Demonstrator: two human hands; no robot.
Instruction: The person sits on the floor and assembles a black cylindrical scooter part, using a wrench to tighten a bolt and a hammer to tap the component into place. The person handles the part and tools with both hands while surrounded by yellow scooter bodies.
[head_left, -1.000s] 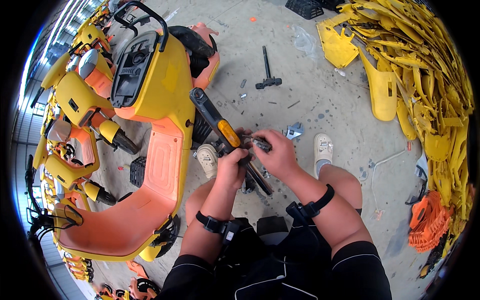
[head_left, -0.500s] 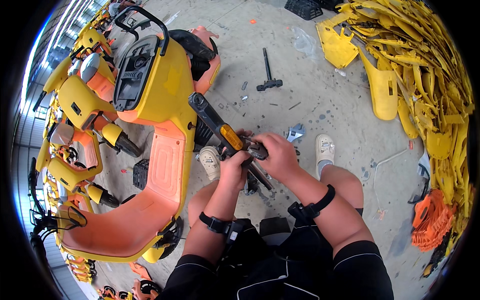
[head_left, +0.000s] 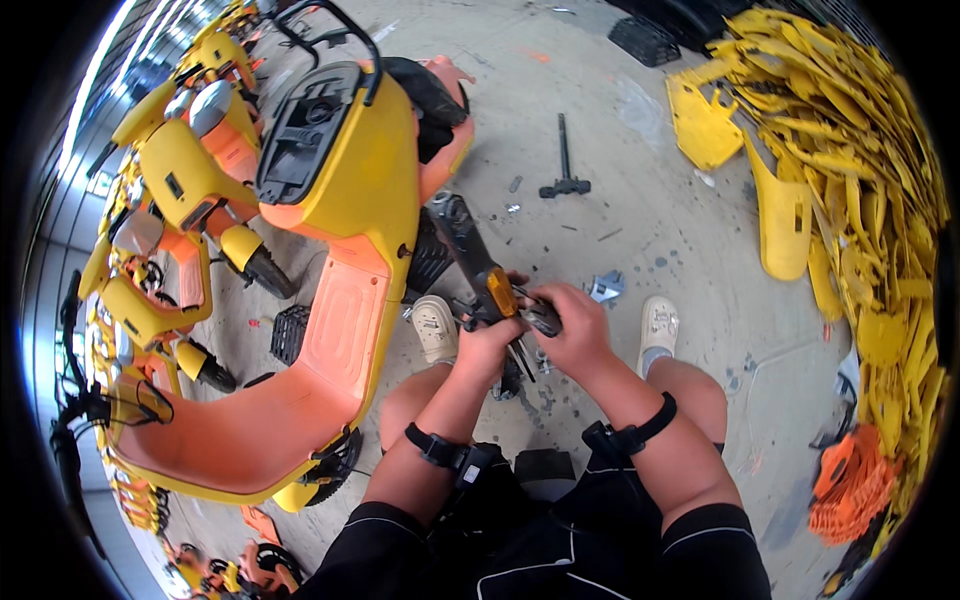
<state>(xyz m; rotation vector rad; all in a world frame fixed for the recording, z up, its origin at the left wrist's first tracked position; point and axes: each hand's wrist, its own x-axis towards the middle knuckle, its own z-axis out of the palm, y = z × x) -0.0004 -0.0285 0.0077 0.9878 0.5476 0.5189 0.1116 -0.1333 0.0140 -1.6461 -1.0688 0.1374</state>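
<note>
My left hand [head_left: 492, 338] is closed around the lower end of a long black bar-like scooter part [head_left: 462, 235] with an orange reflector [head_left: 502, 292]. The part slants up and away toward the scooter. Close beside it, my right hand [head_left: 575, 325] grips a dark, rounded piece [head_left: 544, 318] whose kind I cannot make out. Thin dark rods [head_left: 522, 362] show below, between the hands; how they join the part is hidden. To my left stands a yellow and orange scooter [head_left: 345, 300] without a seat. An adjustable wrench [head_left: 607, 287] lies on the floor past my right hand.
A black T-shaped metal piece [head_left: 565, 187] lies on the concrete floor ahead, with small scraps around it. Yellow panels [head_left: 830, 140] are heaped at the right, above stacked orange parts [head_left: 850, 485]. More scooters [head_left: 190, 180] line the left. A black crate [head_left: 645, 40] sits far ahead.
The view has shifted, so the floor and scooter appear farther right. The black part stands a little steeper, and my hands sit slightly farther apart. Both keep their hold.
</note>
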